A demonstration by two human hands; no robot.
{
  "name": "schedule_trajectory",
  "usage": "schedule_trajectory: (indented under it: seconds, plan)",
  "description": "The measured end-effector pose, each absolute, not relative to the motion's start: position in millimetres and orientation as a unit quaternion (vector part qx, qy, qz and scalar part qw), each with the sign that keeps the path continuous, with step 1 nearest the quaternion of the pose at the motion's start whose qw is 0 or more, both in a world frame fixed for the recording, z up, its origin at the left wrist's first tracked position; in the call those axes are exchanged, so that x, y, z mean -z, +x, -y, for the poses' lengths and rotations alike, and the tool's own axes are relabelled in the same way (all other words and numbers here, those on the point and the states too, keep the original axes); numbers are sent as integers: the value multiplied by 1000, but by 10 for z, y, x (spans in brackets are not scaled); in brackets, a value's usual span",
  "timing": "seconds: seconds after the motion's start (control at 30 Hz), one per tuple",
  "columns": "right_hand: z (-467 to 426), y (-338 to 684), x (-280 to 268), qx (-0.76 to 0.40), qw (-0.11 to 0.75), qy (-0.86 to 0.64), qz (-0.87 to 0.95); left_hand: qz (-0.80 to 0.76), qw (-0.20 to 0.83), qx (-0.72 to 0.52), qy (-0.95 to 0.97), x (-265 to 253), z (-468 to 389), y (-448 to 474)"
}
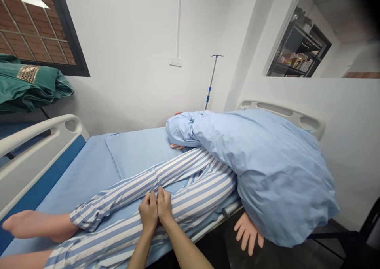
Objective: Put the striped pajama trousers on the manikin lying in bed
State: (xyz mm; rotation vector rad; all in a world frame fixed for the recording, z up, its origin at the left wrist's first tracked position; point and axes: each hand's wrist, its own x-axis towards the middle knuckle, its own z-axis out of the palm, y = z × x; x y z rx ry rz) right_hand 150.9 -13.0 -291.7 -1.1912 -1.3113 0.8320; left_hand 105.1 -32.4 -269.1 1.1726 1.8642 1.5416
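A manikin in blue-and-white striped trousers [204,194] lies across the bed, its legs stretched toward the left and its bare foot [38,225] near the footboard. My left hand [148,212] and my right hand [164,205] are closed into fists, side by side and touching, over the near trouser leg at about knee height. No object shows in either fist. A bunched light blue quilt [276,166] covers the manikin's upper body and head. From under it a manikin hand [248,232] hangs past the bed's near edge. Fingers of the other manikin hand [177,146] peek out at the far side.
The bed has a blue sheet [136,154], a white-and-blue footboard [44,154] at left and a white headboard [285,110] behind the quilt. A drip stand [211,83] rises by the wall. Folded green cloth [35,87] sits at far left. Dark metal legs [335,235] stand at lower right.
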Motion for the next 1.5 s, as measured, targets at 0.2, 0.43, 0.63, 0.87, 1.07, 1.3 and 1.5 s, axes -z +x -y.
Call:
schedule_trajectory:
  seconds: [0.2,0.43,0.63,0.87,1.07,1.3,1.5]
  plan:
    - [114,1482,2935,-318,564,-514,562,-676,206,-535,463,2843,309,987]
    - [109,1734,2576,-197,491,-470,707,-667,209,-521,490,2815,287,1005]
    - [30,1947,2735,-185,472,-524,684,-675,186,-506,503,2836,308,1037]
    - [21,1969,2836,-218,499,-519,659,-670,233,-531,464,2759,211,1141]
    - [-12,2012,2847,-258,533,-512,623,-620,275,-612,407,2461,123,1431]
    - [-17,2058,2873,-260,551,-526,594,-642,262,-609,386,2734,129,1604]
    - [-9,2053,2886,-267,552,-526,589,-654,257,-571,425,2889,132,1561]
